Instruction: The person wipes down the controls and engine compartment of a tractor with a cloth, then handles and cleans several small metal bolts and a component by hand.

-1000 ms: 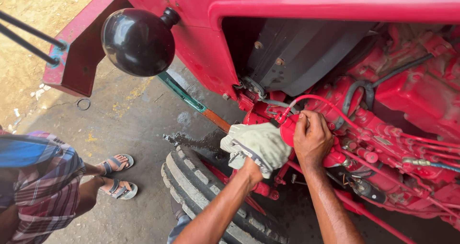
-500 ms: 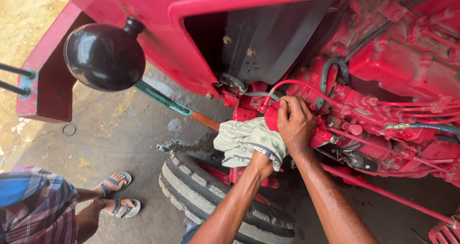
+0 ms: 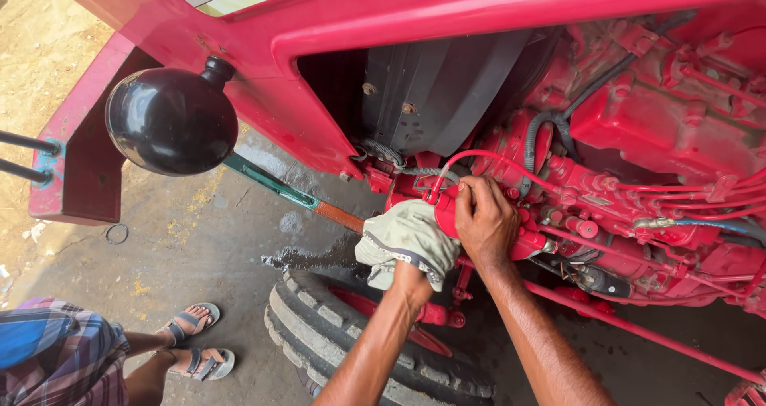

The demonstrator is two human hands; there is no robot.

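I look down on a red tractor engine. A pale green cloth covers my left hand, which presses it against a red cylindrical part low on the engine's side. My right hand wraps around that same part from the right, fingers curled over its top. A thin red pipe arches just above my fingers. A dark radiator block sits behind the part.
A black round lamp housing juts out at the left. A front tyre lies under my arms. Another person's sandalled feet and checked cloth stand at the lower left on wet concrete. A green bar runs diagonally underneath.
The view has shifted slightly. Both hands stay on the red part; the cloth has bunched closer under my left hand and the right hand has turned a little around the part.
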